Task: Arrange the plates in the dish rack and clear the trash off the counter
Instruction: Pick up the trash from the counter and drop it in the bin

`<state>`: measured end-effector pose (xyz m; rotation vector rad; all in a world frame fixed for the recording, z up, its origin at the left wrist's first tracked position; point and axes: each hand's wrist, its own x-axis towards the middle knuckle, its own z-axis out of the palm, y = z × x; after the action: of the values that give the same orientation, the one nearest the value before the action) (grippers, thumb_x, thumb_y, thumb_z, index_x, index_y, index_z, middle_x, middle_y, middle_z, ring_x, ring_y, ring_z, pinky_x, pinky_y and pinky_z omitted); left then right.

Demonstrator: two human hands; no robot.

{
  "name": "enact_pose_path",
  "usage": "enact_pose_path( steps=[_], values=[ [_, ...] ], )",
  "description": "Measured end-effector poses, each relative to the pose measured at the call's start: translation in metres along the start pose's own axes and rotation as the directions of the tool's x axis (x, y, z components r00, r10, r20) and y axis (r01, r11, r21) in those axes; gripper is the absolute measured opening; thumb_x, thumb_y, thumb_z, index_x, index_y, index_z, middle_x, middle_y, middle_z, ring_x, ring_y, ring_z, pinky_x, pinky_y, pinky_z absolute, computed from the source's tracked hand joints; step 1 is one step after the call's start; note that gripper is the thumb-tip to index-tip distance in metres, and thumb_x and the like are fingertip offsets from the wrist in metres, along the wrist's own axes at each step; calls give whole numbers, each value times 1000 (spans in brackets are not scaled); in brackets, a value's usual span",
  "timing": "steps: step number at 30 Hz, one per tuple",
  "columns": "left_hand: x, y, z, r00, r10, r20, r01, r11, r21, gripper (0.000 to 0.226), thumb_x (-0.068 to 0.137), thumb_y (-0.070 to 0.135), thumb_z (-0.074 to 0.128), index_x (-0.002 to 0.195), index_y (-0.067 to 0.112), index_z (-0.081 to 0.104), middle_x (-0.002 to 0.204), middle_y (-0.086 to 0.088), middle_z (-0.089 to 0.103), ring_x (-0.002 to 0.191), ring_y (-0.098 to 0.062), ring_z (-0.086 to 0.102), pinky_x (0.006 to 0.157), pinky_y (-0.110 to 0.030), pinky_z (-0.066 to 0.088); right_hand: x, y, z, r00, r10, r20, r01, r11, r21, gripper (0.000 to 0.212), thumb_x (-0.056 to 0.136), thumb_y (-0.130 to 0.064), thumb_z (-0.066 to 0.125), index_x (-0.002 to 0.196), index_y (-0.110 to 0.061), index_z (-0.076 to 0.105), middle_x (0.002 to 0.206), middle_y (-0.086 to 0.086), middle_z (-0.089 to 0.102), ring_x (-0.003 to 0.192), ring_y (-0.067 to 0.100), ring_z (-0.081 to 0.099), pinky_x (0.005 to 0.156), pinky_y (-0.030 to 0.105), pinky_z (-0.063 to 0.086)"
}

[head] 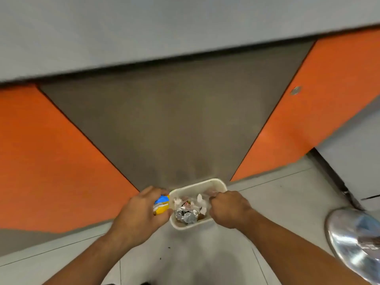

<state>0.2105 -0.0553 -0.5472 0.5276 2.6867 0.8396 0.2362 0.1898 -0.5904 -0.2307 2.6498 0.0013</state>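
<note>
The yellow and blue wrapper (161, 205) is sitting crumpled in my left hand (139, 214), which is closing round it just outside the left rim of the small white bin (191, 226). The bin is standing on the floor (277, 202), at the foot of the grey cupboard panel (164, 124), already holding foil (186, 215) and paper scraps. Its opening is lying directly to the wrapper's right, so I am judging a short sideways carry is needed. My right hand (228, 210) is curling at the right rim; I cannot tell what it is gripping.
</note>
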Motion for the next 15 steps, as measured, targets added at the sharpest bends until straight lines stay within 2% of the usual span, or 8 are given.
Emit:
enact_pose_path(
  steps=[3, 4, 7, 10, 15],
  values=[
    [4, -46, 37, 999, 6, -36, -5, 1000, 23, 39, 70, 56, 64, 106, 39, 61, 97, 30, 55, 88, 7, 55, 75, -14, 46, 62, -14, 59, 999, -36, 20, 37, 998, -48, 31, 92, -20, 43, 113, -12, 65, 114, 12, 67, 103, 32, 63, 83, 37, 49],
    [3, -59, 48, 999, 5, -49, -4, 1000, 29, 37, 71, 54, 68, 104, 40, 61, 98, 31, 54, 88, 10, 53, 73, -7, 42, 80, -19, 74, 999, -39, 34, 41, 997, -60, 31, 92, -17, 43, 113, -12, 65, 114, 13, 68, 103, 33, 64, 86, 41, 50],
    [1, -90, 75, 996, -7, -88, 9, 1000, 23, 33, 73, 42, 77, 102, 41, 61, 99, 32, 54, 90, 12, 52, 72, -5, 39, 130, -31, 118, 996, -86, 35, 88, 993, -78, 33, 93, -9, 43, 119, -12, 63, 115, 13, 68, 106, 36, 64, 89, 49, 50],
    [-1, -111, 97, 991, -16, -132, 22, 999, 38, 34, 73, 48, 75, 103, 43, 60, 101, 34, 53, 90, 10, 53, 69, -8, 41, 168, -38, 152, 993, -108, 46, 106, 993, 43, 35, 93, -6, 42, 121, -8, 61, 119, 14, 66, 108, 31, 63, 90, 39, 49],
    [5, -112, 126, 992, -1, -123, 9, 998, 63, 42, 69, 62, 57, 106, 45, 52, 100, 34, 51, 84, 7, 54, 67, -15, 46, 192, -36, 184, 992, -50, 119, 19, 969, 247, 34, 92, -6, 41, 120, -6, 58, 123, 15, 63, 108, 32, 61, 94, 39, 48]
  ],
)
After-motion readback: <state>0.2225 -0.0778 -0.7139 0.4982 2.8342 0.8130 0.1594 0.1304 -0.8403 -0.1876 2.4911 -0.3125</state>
